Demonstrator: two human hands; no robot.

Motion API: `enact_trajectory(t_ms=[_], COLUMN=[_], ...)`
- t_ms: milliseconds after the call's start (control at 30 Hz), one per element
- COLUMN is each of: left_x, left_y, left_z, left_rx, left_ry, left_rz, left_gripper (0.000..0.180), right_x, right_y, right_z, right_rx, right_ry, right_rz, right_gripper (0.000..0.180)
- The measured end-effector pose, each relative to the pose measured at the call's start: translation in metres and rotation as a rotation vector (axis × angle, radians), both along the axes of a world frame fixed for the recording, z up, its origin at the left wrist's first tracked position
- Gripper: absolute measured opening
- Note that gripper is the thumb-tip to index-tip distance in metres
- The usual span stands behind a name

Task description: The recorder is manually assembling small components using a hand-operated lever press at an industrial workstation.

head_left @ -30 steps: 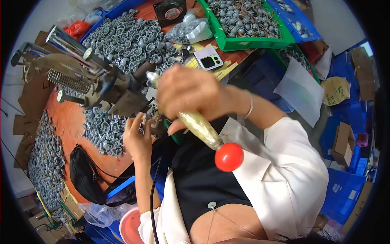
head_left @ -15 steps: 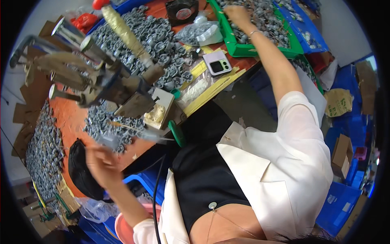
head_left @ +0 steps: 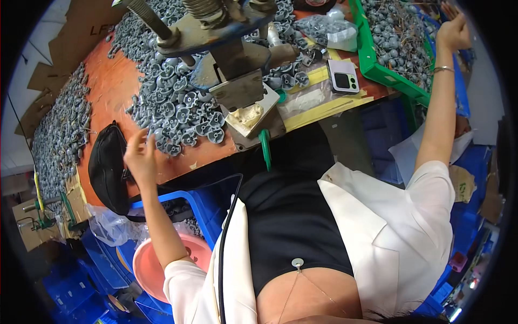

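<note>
Your left hand (head_left: 141, 157), fingers spread and holding nothing, hovers at the pile of grey cast parts (head_left: 181, 110), which lies toward one o'clock. Your right hand (head_left: 454, 31) reaches into the green bin (head_left: 372, 65); I cannot tell its grip.
</note>
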State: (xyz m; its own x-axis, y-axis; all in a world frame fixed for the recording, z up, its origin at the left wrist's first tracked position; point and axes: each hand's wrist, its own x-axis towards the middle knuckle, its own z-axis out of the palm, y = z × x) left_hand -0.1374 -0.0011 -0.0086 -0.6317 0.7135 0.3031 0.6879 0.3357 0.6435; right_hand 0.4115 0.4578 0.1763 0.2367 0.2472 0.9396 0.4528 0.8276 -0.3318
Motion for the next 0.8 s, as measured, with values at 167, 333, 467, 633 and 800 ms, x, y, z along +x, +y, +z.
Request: enact_trajectory(t_ms=[167,333,467,633,800], left_x=[0.017,0.028,0.022,-0.002,0.027], left_y=[0.023,0.032,0.029,0.025,0.033], left_z=[-0.009,-0.01,-0.006,-0.002,0.001], left_rx=[-0.135,-0.173,-0.105,0.068,0.437], left_ry=[0.375,0.425,0.473,0.267,-0.49], left_rz=[-0.178,-0.202,-0.23,0.0,0.024], left_gripper=[0.028,0.029,0.034,0.022,0.024], right_x=[0.006,0.02,0.015,-0.005,-0.031], right_y=[0.027,0.045,0.014,-0.024,-0.083], right_z=[-0.063,-0.032,0.024,0.044,0.026], right_rx=[-0.541,-0.735,-0.44,-0.334,-0.309], right_ry=[-0.314,0.242,0.365,0.267,0.264], right_rz=[0.111,0.5,0.429,0.469,0.555], right_gripper=[0.017,0.017,0.017,0.02,0.018])
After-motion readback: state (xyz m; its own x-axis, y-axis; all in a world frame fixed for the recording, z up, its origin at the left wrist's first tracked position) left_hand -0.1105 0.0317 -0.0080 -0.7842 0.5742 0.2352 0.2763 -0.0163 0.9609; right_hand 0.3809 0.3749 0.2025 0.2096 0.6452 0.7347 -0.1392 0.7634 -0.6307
